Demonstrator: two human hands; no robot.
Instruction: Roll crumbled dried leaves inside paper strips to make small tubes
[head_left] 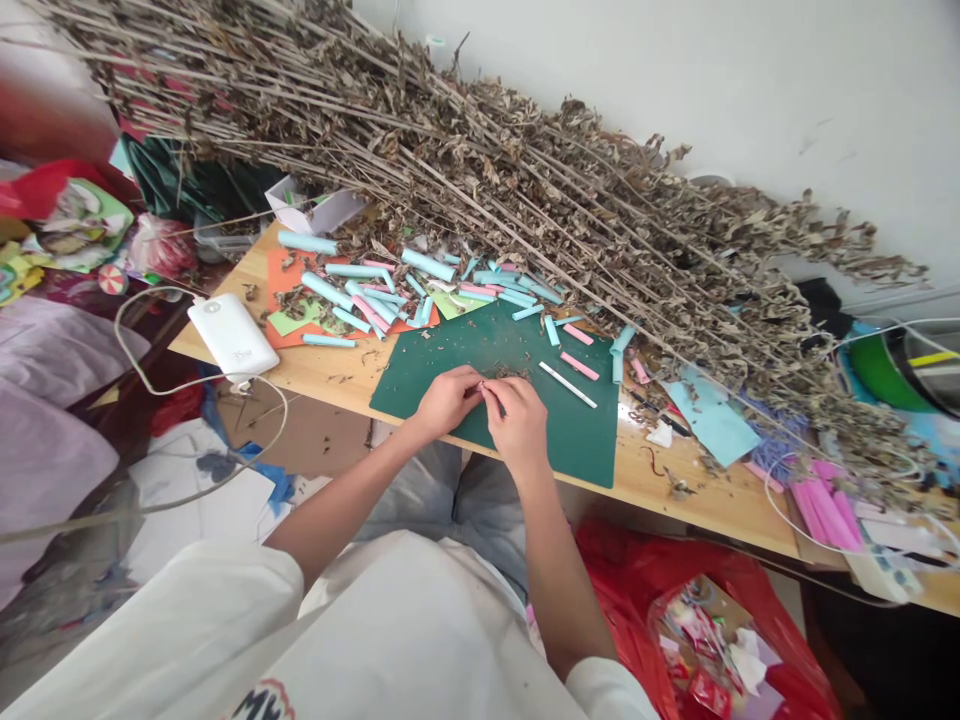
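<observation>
the person's left hand (452, 400) and right hand (519, 425) meet over the near part of the green mat (577, 445), thumbs and fingertips drawn together on a small pinkish piece (482, 384); the fingers hide most of it, so its form cannot be told. the step in hand seems to be fine two-handed work on that piece, and the next move calls for a light, even pinch and steady wrists. dry crumbs (514, 372) lie just beside the fingertips at 2 o'clock. a thin white stick (568, 384) rests at 3 o'clock, with short pink rolls (579, 366) beyond it. a white power bank (232, 335) lies at 9 o'clock. farther off, pale blue rolls (427, 264) scatter from 10 to 2 o'clock, and dried stalks (450, 150) spread across 12 o'clock.
</observation>
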